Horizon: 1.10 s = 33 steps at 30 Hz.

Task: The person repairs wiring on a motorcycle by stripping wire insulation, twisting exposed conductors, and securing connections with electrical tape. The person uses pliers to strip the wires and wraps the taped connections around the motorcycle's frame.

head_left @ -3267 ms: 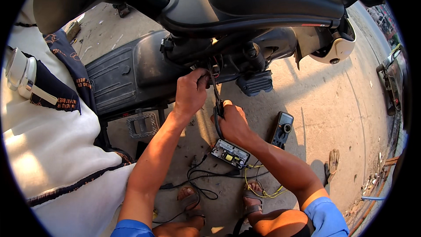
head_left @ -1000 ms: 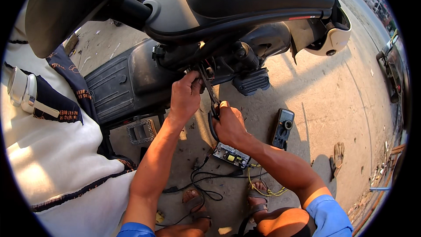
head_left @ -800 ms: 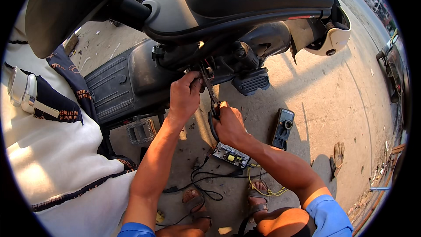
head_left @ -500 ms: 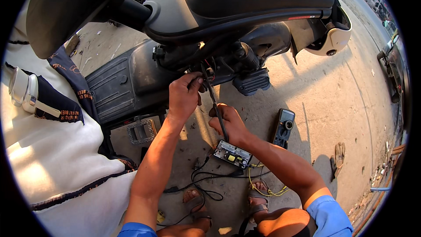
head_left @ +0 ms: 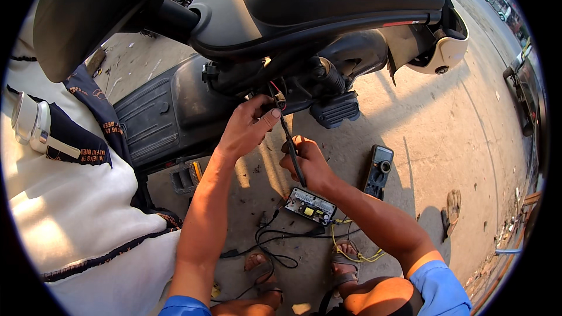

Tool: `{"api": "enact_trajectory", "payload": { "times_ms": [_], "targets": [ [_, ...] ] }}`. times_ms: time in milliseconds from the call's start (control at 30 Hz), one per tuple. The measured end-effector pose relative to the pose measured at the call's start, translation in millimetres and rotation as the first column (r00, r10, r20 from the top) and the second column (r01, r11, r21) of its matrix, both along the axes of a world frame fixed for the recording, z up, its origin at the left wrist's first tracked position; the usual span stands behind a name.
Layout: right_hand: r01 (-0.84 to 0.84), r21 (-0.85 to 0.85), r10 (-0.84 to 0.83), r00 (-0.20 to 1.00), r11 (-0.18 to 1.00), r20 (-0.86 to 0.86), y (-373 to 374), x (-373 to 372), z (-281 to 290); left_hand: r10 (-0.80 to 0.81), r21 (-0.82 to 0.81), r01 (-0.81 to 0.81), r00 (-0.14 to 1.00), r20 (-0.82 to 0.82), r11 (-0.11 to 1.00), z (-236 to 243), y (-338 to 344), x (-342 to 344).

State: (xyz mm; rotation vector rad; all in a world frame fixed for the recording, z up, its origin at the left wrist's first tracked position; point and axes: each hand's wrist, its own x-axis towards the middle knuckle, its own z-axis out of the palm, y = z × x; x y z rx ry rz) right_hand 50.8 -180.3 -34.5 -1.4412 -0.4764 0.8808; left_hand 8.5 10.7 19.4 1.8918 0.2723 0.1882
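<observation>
Tool (head_left: pixel 295 162) clamped in right hand (head_left: pixel 312 165), upper end by left hand (head_left: pixel 248 129), left grip unclear

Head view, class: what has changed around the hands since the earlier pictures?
The right hand has turned the long dark tool: its handles, earlier spread, now show as one narrow bar, its tip apparently drawn back toward the person. The left hand has moved its thumb rightward, and a small connector shows more plainly. The tool stays in hand; circuit board and meter lie unmoved.
</observation>
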Motion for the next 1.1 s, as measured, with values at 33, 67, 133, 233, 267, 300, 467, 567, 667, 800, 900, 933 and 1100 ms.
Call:
{"api": "enact_trajectory", "payload": {
  "times_ms": [33,67,133,233,267,300,467,567,667,800,900,933,1100],
  "targets": [
    [-0.004,0.003,0.004,1.0,1.0,0.004,-1,1,-1,-0.025,-0.122,0.011,0.994,-0.108,0.992,4,-1,1],
    [-0.017,0.012,0.017,1.0,1.0,0.008,1,1,0,-0.042,-0.036,0.04,0.998,-0.042,0.999,0,1,1],
    [0.007,-0.001,-0.007,1.0,1.0,0.007,4,-4,5,-0.093,0.142,0.081,0.992,0.082,0.987,-13,6,2],
    [0.056,-0.015,-0.057,0.998,0.998,-0.02,0,-4,5,-0.128,0.011,0.128,0.991,0.042,0.992,-9,0,7],
    [0.062,-0.009,-0.062,0.998,0.998,-0.032,1,-5,6,-0.122,-0.026,0.124,0.99,0.067,0.992,-10,1,7],
    [0.063,-0.001,-0.063,0.996,0.998,-0.067,3,-6,9,-0.115,-0.063,0.122,0.989,0.092,0.991,-15,3,7],
    [0.096,0.002,-0.095,0.986,0.995,-0.139,3,-7,10,-0.077,0.0,0.077,0.997,-0.007,0.997,-13,7,9],
    [0.118,-0.036,-0.12,0.989,0.992,-0.086,3,-3,3,-0.048,-0.116,0.049,0.999,0.017,0.992,-11,1,9],
    [0.097,-0.04,-0.098,0.995,0.994,-0.025,3,-3,5,-0.014,-0.293,0.047,0.993,0.114,0.955,-10,-9,7],
    [0.075,-0.115,-0.075,0.997,0.991,0.003,1,1,2,0.01,-0.193,0.006,0.997,0.083,0.981,-17,-7,8],
    [0.091,-0.131,-0.08,0.993,0.987,0.086,0,0,6,0.012,-0.112,0.003,0.991,0.135,0.994,-28,-3,9],
    [0.097,-0.108,-0.083,0.989,0.989,0.121,1,-1,5,0.01,-0.084,0.004,0.987,0.162,0.996,-31,-2,9],
    [0.123,-0.042,-0.116,0.982,0.991,0.148,-1,0,-4,-0.066,-0.29,0.119,0.981,0.185,0.95,-33,1,6]
  ]
}}
